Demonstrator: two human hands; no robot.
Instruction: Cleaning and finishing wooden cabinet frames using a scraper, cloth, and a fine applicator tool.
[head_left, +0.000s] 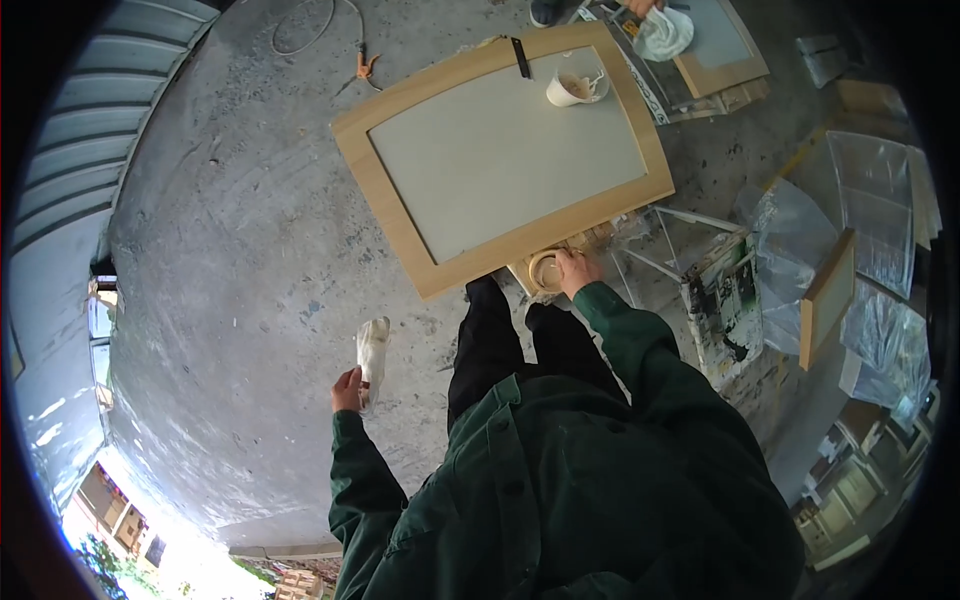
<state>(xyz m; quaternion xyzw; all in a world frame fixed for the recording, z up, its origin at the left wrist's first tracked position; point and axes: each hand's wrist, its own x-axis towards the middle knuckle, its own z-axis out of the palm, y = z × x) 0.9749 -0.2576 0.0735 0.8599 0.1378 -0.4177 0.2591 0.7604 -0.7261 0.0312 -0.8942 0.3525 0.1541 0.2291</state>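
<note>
Out to the left above the floor, my left hand [347,390] is closed on one end of a long whitish bundle [373,345]; whether it is cloth or a wrapped tool I cannot make out. My right hand [580,272] grips the rim of a round tan tub [545,272], just beyond my feet at the near edge of a framed panel. That panel [505,150] has a pale wooden frame around a grey field. On its far right part stands a white cup [572,88] with brownish stuff inside. A small black tool [521,58] lies across the far frame edge.
A co-worker's hand [640,6] holds a white cloth [664,34] over another framed panel [722,45] at the far right. A paint-stained stand [722,300] and plastic sheeting [875,190] are to the right. An orange-ended hose [364,66] lies far left.
</note>
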